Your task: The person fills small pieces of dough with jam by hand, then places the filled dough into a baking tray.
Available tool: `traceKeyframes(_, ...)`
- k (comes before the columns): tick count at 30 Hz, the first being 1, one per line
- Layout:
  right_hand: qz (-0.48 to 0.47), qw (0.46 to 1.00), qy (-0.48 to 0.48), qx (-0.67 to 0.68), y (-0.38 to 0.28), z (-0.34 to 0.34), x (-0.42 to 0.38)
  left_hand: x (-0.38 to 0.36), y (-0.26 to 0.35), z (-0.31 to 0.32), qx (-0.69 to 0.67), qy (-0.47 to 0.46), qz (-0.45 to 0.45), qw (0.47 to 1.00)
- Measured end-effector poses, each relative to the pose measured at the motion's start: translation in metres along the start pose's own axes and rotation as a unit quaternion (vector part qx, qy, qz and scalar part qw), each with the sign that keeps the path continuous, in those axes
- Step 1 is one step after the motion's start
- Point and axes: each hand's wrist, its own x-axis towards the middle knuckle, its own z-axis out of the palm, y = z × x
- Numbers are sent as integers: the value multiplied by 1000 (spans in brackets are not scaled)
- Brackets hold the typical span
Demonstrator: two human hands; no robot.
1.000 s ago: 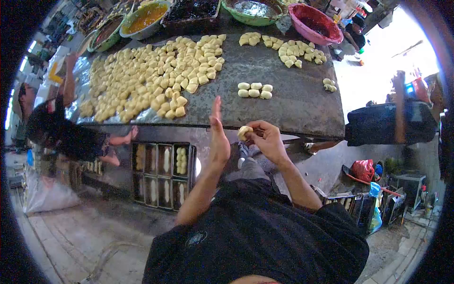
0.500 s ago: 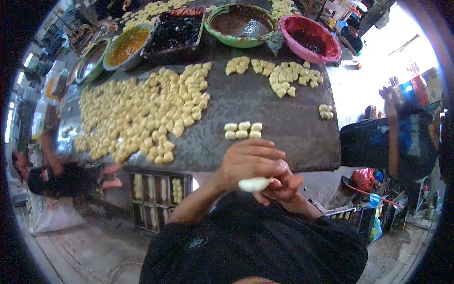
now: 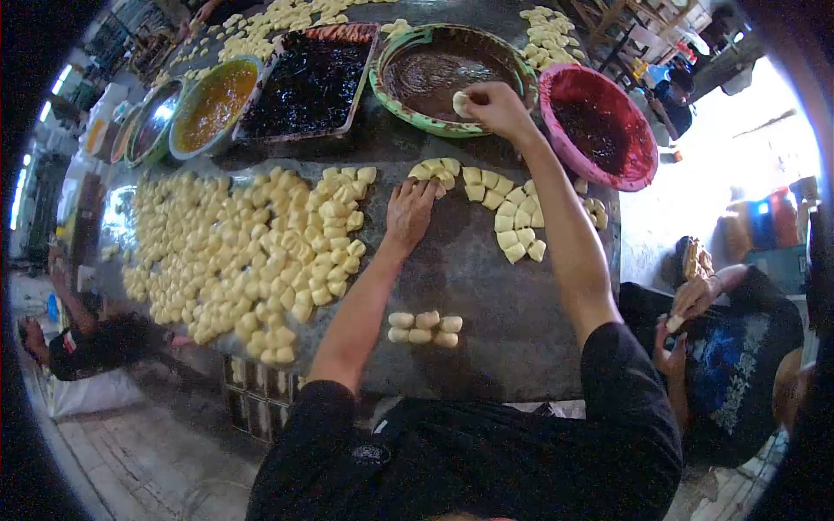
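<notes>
In the head view my right hand (image 3: 497, 111) is raised over the near rim of a green basin (image 3: 443, 128) of brown paste. Its fingers pinch a pale, flattened dough piece (image 3: 460, 105). My left hand (image 3: 410, 213) reaches forward onto a small cluster of dough pieces (image 3: 445, 165), its fingers closed around one at the near edge; the fingertips are partly hidden. Closer to my body, several rounded dough pieces (image 3: 424, 328) stand in two short rows on the dark table (image 3: 486, 347). Cut dough pieces (image 3: 519, 217) lie to the right of my left hand.
A big spread of dough pieces (image 3: 252, 252) covers the table's left side. Along the back stand a pink basin (image 3: 638, 165), a tray of dark filling (image 3: 304, 82) and a basin of orange filling (image 3: 217, 104). A co-worker's hands (image 3: 682, 317) hold dough at the right.
My hands were together near my body around a white dough piece. Now they are apart and stretched forward, the right over the green basin, the left at the dough cluster. The view has shifted.
</notes>
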Motion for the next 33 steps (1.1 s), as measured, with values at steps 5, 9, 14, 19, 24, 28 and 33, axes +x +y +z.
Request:
traceKeyframes(5,-30,948,-164,-269,41,63,84,7,5,-43,-277,47,-97,955)
traceKeyframes(9,-18,921,-355,-159,41,78,108,-26,15,-91,-667,109,-342,653)
traceKeyframes(14,100,942,-320,-29,-23,20,72,-79,3,-151,-850,156,-358,354)
traceKeyframes(19,34,917,-256,305,-111,18,-21,-89,25,-207,-755,125,-347,542)
traceKeyframes(24,49,757,-299,579,-217,66,-185,-152,25,-220,-708,87,-328,619)
traceKeyframes(28,148,741,-246,607,-255,106,-287,-233,49,-265,-811,126,-345,457)
traceKeyframes(33,-153,967,-92,182,-308,155,-382,-315,71,-318,-827,138,-425,341)
